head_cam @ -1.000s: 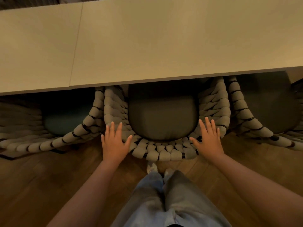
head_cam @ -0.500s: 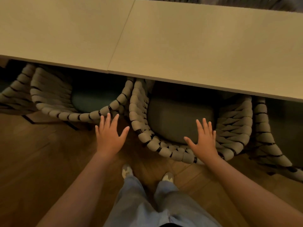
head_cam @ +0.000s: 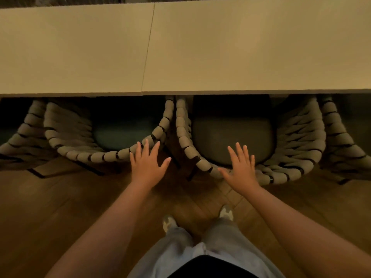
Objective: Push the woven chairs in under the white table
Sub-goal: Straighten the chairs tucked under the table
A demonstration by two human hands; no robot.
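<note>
Fingers (head_cam: 239,155) of the right hand (head_cam: 242,169) are spread straight, reaching over the curved back rim of the woven chair with the grey cushion (head_cam: 285,173); whether the palm presses that rim or hovers just above it cannot be told. Fingers of the left hand (head_cam: 147,165) are likewise splayed and gripping nothing, their tips at the near end of the back rim of the woven chair with the teal cushion (head_cam: 84,155), which lies ahead and off to that hand's left. Both chairs sit side by side, armrests nearly touching, seats partly tucked beneath the white surface (head_cam: 241,49) straight ahead of the fingers. The teal chair's back curves across the view, so a push should run away from the body, square to the surface's near edge. The left hand is nearer to it. No writing or labels can be read.
</note>
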